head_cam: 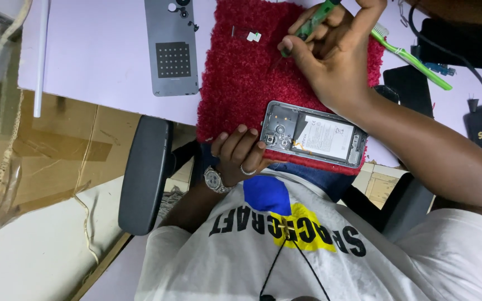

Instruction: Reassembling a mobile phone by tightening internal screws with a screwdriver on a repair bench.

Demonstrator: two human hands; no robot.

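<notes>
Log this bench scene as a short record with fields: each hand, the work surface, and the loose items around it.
left hand: steadies the opened phone by its camera end
right hand: grips a green screwdriver, tip down on the red mat
phone: back off, white battery showing, lying on the mat's near edge
back cover: grey, on the lilac table
other items: green toothbrush; small part on the mat

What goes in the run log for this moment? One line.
left hand: steadies opened grey phone | right hand: holds green screwdriver | surface: red fluffy mat
</notes>
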